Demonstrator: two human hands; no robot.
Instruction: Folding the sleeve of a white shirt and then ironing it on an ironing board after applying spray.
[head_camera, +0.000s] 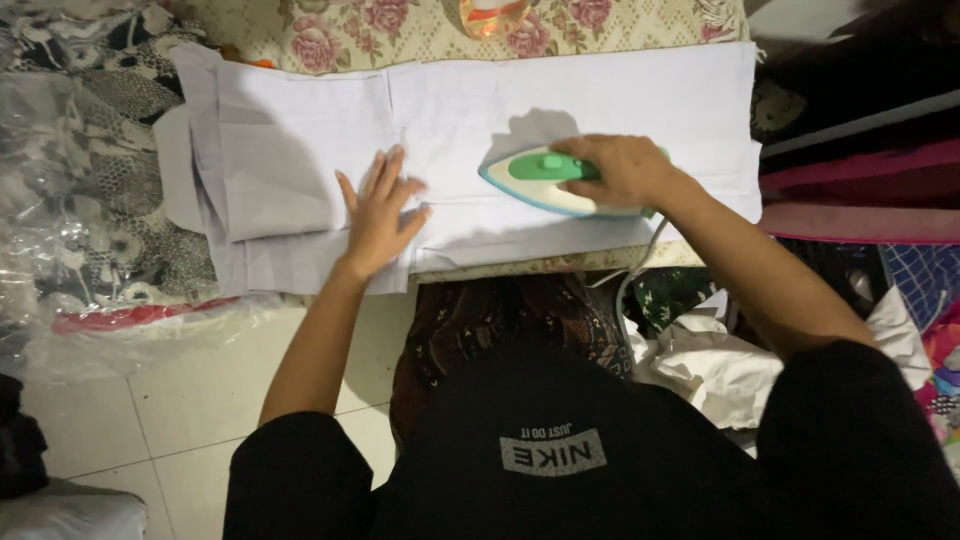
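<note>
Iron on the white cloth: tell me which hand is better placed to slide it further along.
Right. The right hand already grips the handle of the green and white iron. The left hand lies flat, fingers spread, on the white cloth beside the iron's tip, probably holding it smooth.

Open cloth (300, 130) left of iron (545, 180); bottle (493, 15) blocks far edge, clutter (860, 180) walls right side.
</note>
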